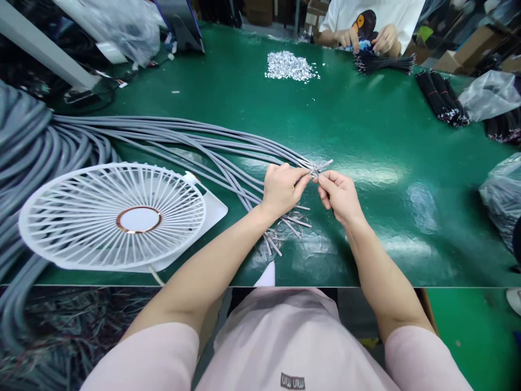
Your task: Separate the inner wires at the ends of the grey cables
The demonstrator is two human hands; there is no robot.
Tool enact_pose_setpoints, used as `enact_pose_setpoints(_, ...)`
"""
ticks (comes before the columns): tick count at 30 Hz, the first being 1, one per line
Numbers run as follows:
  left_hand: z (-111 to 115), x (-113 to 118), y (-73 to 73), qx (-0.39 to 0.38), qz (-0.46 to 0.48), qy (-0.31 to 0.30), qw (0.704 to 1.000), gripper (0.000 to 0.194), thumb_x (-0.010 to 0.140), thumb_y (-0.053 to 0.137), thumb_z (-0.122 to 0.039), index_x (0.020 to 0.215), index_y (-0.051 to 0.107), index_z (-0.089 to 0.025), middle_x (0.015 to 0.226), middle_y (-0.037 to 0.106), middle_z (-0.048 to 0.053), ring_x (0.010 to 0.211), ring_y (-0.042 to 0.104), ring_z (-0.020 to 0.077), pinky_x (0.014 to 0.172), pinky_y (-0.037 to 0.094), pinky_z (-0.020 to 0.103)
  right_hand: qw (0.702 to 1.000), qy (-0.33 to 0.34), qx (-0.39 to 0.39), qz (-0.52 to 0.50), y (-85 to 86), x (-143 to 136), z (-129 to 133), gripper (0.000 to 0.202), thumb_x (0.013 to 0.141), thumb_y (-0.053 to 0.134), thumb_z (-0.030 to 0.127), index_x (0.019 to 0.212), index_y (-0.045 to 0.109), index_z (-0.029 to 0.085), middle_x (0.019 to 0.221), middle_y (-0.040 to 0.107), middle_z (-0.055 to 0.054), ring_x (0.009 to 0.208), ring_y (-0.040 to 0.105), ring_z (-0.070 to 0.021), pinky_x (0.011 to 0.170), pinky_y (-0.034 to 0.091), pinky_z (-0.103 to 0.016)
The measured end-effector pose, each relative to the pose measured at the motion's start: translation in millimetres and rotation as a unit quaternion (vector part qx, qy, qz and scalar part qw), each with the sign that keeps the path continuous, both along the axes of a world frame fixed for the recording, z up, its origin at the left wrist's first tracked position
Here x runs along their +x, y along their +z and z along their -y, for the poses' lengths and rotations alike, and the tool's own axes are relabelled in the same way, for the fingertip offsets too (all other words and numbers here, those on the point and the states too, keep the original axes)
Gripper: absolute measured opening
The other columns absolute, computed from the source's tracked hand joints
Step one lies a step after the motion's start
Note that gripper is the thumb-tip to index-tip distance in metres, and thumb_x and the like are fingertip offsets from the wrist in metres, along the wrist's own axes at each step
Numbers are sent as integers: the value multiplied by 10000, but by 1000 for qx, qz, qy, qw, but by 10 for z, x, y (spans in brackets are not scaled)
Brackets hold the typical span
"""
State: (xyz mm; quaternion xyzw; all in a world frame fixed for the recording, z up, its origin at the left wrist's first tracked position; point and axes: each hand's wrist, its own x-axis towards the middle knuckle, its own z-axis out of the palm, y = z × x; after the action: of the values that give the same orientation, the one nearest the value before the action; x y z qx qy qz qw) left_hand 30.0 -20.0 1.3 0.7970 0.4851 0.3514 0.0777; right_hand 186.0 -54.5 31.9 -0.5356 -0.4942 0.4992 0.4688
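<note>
Several long grey cables (pixel 228 142) run across the green table from a thick coil at the left. Their stripped ends (pixel 325 163) show pale cores and fine strands. My left hand (pixel 284 187) is closed in a pinch on one grey cable near its stripped end. Close beside it, my right hand (pixel 337 194) pinches at the same end, its fingertips almost touching the left ones. What exactly the right fingers grip is too small to make out. Below my left hand lie more stripped cable ends (pixel 295 227) with loose wisps around them.
A white fan (pixel 138 220) lies at the left front, beside the cable coil (pixel 24 141). Silvery bits (pixel 290 65) form a pile at the back. Across the table a person's hands (pixel 368 41) work over black wires (pixel 385 63). Black wire bundles (pixel 443 98) and plastic bags (pixel 494 95) line the right.
</note>
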Motion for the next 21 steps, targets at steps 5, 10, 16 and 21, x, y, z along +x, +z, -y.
enact_pose_setpoints(5, -88, 56, -102, -116, -46, -7, 992, 319, 965, 511, -388, 901, 782, -233, 783, 743, 55, 803, 630, 225, 774, 368, 375, 958, 124, 225, 131, 181, -136, 286, 224, 902, 605, 321, 723, 619, 187, 575, 547, 31, 508, 457, -81, 523, 384, -237)
enact_pose_setpoints(10, -119, -33, -22, -171, 56, -56, 982, 289, 938, 539, -372, 1051, 765, -230, 903, 761, 36, 844, 639, 193, 767, 423, 316, 948, 119, 229, 187, 205, 6, 205, 199, 934, 534, 242, 773, 635, 181, 583, 543, 35, 544, 482, -90, 586, 395, -246)
enact_pose_setpoints(16, -74, -181, 133, -141, 69, -102, 982, 301, 920, 561, -398, 1008, 757, -185, 830, 710, 38, 803, 590, 180, 779, 431, 313, 962, 105, 152, 201, 135, 171, 31, 228, 918, 540, 283, 725, 602, 179, 570, 538, 34, 523, 464, -89, 546, 353, -243)
enact_pose_setpoints(21, -59, -153, 15, -147, -87, -139, 975, 317, 843, 694, -455, 1026, 720, -198, 1016, 677, 73, 988, 584, 253, 835, 429, 365, 969, 75, 154, 180, 127, 160, 36, 227, 918, 536, 300, 751, 627, 176, 563, 531, 35, 514, 471, -90, 536, 362, -240)
